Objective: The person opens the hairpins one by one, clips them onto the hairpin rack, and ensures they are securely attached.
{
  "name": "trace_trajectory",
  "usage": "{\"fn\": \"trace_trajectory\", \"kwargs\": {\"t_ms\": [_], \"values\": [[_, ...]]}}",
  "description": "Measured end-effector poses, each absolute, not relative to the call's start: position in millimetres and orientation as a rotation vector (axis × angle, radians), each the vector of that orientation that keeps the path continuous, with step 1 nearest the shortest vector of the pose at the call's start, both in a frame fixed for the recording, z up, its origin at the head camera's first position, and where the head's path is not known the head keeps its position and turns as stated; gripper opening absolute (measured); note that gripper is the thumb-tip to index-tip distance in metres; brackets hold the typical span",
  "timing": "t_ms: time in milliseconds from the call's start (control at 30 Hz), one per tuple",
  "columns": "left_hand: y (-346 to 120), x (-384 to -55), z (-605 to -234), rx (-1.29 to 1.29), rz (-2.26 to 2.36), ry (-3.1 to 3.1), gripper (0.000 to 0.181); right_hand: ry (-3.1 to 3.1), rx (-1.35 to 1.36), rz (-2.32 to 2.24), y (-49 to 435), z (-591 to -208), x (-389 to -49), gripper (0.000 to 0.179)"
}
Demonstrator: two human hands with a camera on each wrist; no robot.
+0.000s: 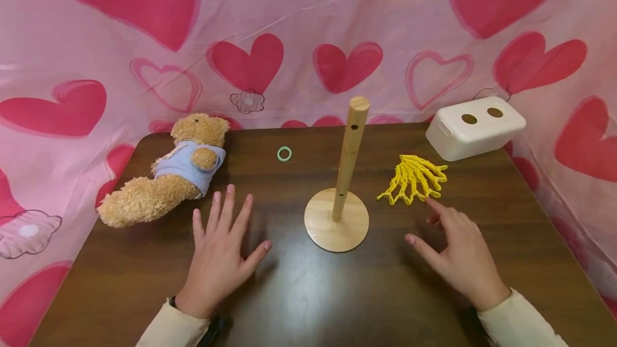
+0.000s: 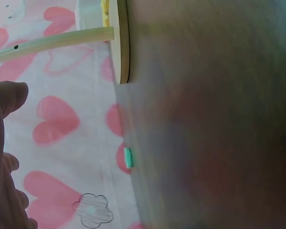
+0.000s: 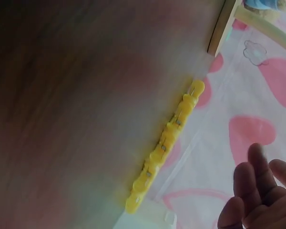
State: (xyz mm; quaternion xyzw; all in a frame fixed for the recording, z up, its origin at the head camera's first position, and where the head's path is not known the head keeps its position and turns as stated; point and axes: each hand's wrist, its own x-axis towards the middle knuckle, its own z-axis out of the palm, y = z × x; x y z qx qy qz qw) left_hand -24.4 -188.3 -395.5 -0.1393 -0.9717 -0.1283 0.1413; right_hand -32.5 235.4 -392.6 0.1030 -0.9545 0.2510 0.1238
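Observation:
My left hand (image 1: pixel 219 261) is held over the dark table with its fingers spread and nothing in them, in front of a teddy bear (image 1: pixel 180 181) in a light blue top that lies on its side. On the right, my right hand (image 1: pixel 460 253) has relaxed fingers and holds nothing. Its index fingertip appears beside a yellow fan-shaped lattice (image 1: pixel 415 178); I cannot tell if they touch. Between the hands stands an upright wooden post (image 1: pixel 348 159) with small holes, on a round wooden base (image 1: pixel 318 224). A small mint-green ring (image 1: pixel 284 154) lies left of the post.
A white box (image 1: pixel 474 127) with two round holes in its top stands at the back right corner of the table (image 1: pixel 308 304). Behind the table's far edge hangs a pink cloth (image 1: pixel 299 25) with hearts, which also runs along both sides.

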Motion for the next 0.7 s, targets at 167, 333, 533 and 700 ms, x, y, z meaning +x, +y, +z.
{"fn": "trace_trajectory", "kwargs": {"t_ms": [167,333,533,700], "values": [[-184,-25,-402,-0.39,-0.476,-2.826,0.095,-2.812,0.183,0.881,230,-393,-39,0.062],[-179,-27,-408,-0.388,-0.612,-2.834,0.1,-2.776,0.192,0.964,223,-400,-45,0.037],[-173,-31,-415,-0.382,-0.671,-2.83,0.102,-2.747,0.211,0.994,216,-405,-52,0.025],[-168,-32,-419,-0.39,-0.738,-2.818,0.1,-2.786,0.174,1.05,213,-407,-60,0.022]]}}
